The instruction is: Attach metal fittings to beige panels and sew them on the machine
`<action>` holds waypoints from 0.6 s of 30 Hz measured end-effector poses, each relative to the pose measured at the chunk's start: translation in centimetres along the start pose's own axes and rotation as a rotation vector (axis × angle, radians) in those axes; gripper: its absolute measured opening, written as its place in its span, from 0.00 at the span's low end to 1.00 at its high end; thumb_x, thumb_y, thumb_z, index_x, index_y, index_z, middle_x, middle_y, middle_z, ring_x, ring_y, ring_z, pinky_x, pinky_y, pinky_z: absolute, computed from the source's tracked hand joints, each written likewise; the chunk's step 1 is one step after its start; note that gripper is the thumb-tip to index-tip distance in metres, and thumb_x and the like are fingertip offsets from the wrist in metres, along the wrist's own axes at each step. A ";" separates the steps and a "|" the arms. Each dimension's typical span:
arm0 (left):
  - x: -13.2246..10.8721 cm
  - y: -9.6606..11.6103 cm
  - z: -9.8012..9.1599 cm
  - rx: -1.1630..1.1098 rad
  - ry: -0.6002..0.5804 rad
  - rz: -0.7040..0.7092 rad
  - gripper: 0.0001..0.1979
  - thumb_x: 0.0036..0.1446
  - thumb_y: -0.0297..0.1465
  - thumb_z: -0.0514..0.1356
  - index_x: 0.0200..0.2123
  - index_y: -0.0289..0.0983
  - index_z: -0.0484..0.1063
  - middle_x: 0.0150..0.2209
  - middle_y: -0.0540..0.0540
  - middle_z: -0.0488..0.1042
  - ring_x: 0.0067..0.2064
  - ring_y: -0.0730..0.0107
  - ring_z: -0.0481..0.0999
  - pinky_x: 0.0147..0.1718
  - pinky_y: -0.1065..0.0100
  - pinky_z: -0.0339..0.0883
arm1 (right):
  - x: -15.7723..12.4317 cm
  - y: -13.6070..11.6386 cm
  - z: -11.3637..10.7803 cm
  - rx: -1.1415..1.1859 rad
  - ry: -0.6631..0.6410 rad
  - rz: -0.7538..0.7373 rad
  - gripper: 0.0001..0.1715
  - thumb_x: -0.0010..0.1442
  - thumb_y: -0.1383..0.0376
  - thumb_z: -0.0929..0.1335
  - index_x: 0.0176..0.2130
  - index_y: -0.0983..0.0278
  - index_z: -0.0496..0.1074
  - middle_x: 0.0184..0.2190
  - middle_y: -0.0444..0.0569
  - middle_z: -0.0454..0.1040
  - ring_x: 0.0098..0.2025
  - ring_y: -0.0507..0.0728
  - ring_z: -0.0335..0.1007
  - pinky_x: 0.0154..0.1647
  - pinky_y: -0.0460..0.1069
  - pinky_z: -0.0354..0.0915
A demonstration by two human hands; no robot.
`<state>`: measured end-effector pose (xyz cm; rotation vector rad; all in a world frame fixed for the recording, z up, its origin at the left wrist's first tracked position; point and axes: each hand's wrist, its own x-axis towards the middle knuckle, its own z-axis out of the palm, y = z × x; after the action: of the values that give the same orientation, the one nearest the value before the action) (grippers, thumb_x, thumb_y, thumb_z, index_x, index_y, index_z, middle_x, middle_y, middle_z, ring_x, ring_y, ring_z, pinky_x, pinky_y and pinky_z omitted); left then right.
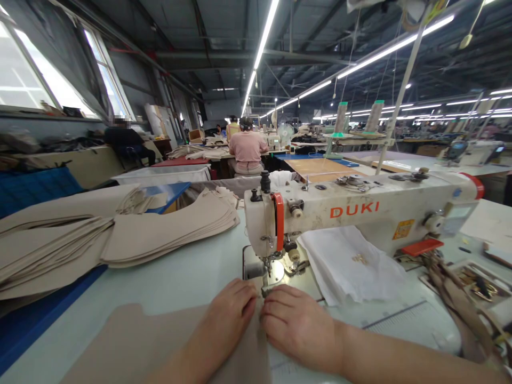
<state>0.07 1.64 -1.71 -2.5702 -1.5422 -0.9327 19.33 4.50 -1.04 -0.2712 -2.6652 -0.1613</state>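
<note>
A white DUKI sewing machine [360, 210] stands on the pale table [176, 277]. A beige fabric piece [132, 346] lies flat in front of its needle [267, 269]. My left hand [228, 320] rests on the fabric, fingers together and pressed down, just left of the presser foot. My right hand [298, 325] lies palm down beside it, fingertips touching the fabric's edge right below the needle. Both hands press the cloth flat rather than grip it.
Stacks of cut beige fabric [168, 229] lie at the left on the table. A white cloth [352, 266] sits under the machine arm. Beige straps [456, 298] and small tools are at the right. A person in pink [247, 152] sits ahead; another sits by the window [128, 141].
</note>
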 end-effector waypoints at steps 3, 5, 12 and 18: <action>-0.1 -0.1 0.2 0.020 0.039 0.024 0.09 0.58 0.21 0.52 0.30 0.37 0.68 0.30 0.48 0.74 0.34 0.66 0.73 0.33 0.67 0.69 | 0.2 0.1 0.8 0.010 0.025 -0.022 0.08 0.64 0.69 0.63 0.33 0.66 0.68 0.32 0.46 0.72 0.38 0.53 0.65 0.56 0.51 0.57; -0.1 -0.1 0.4 0.032 0.067 0.039 0.09 0.58 0.21 0.51 0.30 0.38 0.67 0.29 0.48 0.73 0.33 0.67 0.72 0.32 0.67 0.69 | 0.1 0.1 1.1 0.026 0.013 -0.016 0.07 0.64 0.69 0.63 0.32 0.65 0.68 0.31 0.45 0.72 0.37 0.53 0.65 0.56 0.50 0.57; -0.4 0.2 0.4 0.072 0.114 0.080 0.11 0.60 0.20 0.50 0.32 0.38 0.67 0.29 0.49 0.73 0.33 0.67 0.73 0.32 0.67 0.70 | -0.2 0.2 1.8 0.103 0.018 0.008 0.07 0.62 0.69 0.64 0.32 0.65 0.68 0.31 0.47 0.73 0.37 0.53 0.65 0.50 0.50 0.62; -0.5 0.0 0.4 0.093 0.090 0.085 0.10 0.61 0.21 0.49 0.33 0.37 0.68 0.31 0.48 0.74 0.34 0.66 0.73 0.33 0.66 0.71 | 0.3 0.1 1.4 0.116 0.041 0.009 0.09 0.62 0.70 0.63 0.30 0.65 0.68 0.29 0.47 0.72 0.35 0.54 0.65 0.47 0.49 0.63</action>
<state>0.13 1.31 -2.32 -2.4727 -1.4065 -0.9309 18.52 4.91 -2.18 -0.2397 -2.6209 -0.0097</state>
